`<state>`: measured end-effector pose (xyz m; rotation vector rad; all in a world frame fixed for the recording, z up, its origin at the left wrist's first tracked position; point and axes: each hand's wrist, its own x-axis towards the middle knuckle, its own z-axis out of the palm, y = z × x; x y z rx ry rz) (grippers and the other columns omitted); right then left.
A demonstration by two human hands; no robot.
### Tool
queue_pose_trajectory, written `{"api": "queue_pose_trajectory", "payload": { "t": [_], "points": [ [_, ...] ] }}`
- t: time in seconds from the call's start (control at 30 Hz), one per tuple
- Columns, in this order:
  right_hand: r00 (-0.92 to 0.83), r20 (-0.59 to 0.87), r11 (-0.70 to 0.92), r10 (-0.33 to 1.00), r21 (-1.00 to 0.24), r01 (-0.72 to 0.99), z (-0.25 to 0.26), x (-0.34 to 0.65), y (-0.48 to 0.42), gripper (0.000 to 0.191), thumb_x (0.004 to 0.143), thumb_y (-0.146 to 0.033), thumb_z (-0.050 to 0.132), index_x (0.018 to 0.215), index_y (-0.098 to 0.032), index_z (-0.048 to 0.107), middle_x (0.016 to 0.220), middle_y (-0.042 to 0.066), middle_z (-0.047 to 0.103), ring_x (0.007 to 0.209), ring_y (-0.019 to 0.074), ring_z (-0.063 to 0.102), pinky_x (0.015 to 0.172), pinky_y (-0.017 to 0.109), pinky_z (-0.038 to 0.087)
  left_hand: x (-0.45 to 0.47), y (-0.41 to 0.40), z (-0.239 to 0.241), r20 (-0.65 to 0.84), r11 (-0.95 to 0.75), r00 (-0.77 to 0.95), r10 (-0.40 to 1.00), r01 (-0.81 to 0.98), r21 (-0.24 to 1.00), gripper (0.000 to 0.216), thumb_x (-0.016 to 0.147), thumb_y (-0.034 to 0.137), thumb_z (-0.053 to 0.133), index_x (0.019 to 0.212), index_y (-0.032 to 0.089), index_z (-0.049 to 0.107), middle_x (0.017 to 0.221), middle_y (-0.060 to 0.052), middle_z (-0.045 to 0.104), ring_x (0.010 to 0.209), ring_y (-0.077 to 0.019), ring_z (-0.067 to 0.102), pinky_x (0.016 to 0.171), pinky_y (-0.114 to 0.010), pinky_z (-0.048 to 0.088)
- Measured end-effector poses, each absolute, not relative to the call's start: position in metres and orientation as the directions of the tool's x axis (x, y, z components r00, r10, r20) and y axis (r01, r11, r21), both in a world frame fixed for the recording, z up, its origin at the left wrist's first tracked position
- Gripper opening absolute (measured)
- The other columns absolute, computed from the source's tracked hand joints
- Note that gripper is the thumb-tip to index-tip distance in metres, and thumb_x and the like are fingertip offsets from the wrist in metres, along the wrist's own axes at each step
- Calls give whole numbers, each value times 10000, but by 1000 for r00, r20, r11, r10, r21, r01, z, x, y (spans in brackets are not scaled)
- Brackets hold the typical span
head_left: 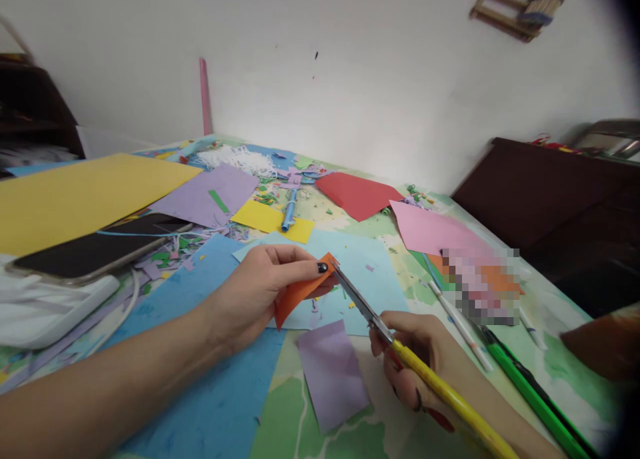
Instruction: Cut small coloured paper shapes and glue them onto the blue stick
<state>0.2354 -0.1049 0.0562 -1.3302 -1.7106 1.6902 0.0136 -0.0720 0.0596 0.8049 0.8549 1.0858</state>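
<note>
My left hand (265,279) pinches a small piece of orange paper (300,294) between thumb and fingers, above a light blue sheet (385,266). In my right hand (415,359) is a pair of scissors (360,302), with long yellow and some red showing around the grip. The scissor tips are at the upper right corner of the orange paper; whether they touch it I cannot tell. A purple paper piece (335,379) lies on the table just below, between the hands. Under my left forearm lies a larger blue sheet (220,386).
At left are a yellow sheet (90,192), a phone (105,246) and a white device with a cable (55,312). Behind lie paper scraps, white string (240,160) and a rolled blue paper (289,211). Pink paper (435,229), a white stick (460,326) and a green tool (530,386) are at right.
</note>
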Motion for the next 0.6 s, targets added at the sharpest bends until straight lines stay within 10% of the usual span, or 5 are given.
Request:
{"api": "queue_pose_trajectory", "payload": {
  "t": [0.6],
  "points": [
    [-433,-355,-198,829,-909,366,60,231,-105,240,600,-204,718,706,-173,504,465,-87,517,313,6,299,298,127,248,13,-73,57,-169,253,240,956,-382,889,112,705,179,729,622,135,667,860,-99,741,904,-237,674,917,-387,472]
  ]
}}
